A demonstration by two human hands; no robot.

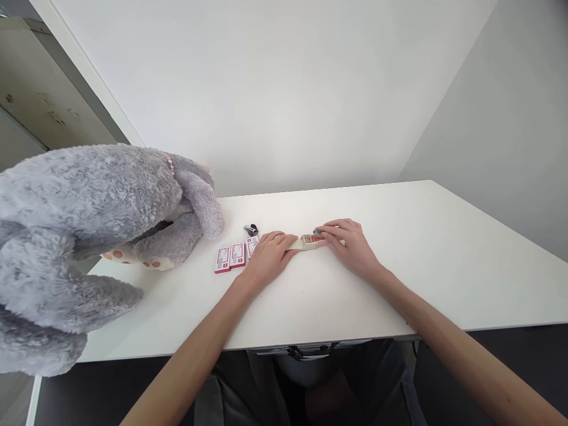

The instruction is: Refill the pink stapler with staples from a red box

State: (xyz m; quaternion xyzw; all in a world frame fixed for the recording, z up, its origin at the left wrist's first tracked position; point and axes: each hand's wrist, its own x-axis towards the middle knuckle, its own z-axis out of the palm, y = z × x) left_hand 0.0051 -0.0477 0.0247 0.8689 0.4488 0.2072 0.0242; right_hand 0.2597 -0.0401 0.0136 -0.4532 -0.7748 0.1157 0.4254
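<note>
A cream stapler (306,242) lies on the white table (399,278), between my two hands. My left hand (268,255) rests palm down on its left end, fingers together and curled over it. My right hand (348,242) presses its fingertips on the right end, where a red and metal part shows. Three small pink-and-white staple boxes (233,257) lie in a row just left of my left hand. A small dark metal staple remover (251,229) sits behind them.
A large grey plush toy (102,219) with spotted cream paws fills the left side and overhangs the table's left edge. White walls close the back and right. My legs show below the table's front edge.
</note>
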